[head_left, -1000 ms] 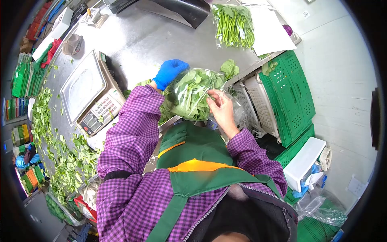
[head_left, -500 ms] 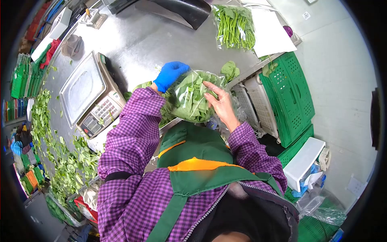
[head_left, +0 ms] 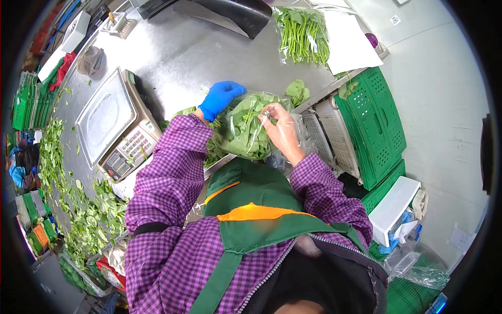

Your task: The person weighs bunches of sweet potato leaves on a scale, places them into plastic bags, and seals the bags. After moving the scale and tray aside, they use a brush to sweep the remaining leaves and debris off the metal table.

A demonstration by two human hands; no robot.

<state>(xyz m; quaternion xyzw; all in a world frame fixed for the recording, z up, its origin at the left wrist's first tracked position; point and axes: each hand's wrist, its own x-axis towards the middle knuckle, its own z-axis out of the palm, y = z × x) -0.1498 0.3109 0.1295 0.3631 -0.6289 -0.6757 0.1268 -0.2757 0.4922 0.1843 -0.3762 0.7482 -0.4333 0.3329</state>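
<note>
A clear plastic bag of leafy greens (head_left: 250, 133) lies at the near edge of the metal table (head_left: 193, 57). My left hand (head_left: 222, 98), in a blue glove, is closed on the bag's upper left edge. Bare-skinned, my right hand (head_left: 281, 128) pinches the clear film on the bag's right side, thumb and fingertips together. Loose leaves stick out beneath the bag on the left, and a few more leaves (head_left: 297, 92) lie just beyond its upper right. Another bag of green stems (head_left: 303, 39) rests farther back.
A scale (head_left: 117, 125) stands on the left, with scattered greens (head_left: 78, 209) beyond it. White paper (head_left: 353, 44) lies at the back right. Green crates (head_left: 374, 125) and a white box (head_left: 393, 212) stand on the right. A black scoop-like object (head_left: 235, 15) is at the back.
The fingers of my right hand have closed from a spread pose into a pinch on the film. The bag's surface has shifted under them. My left hand has hardly moved.
</note>
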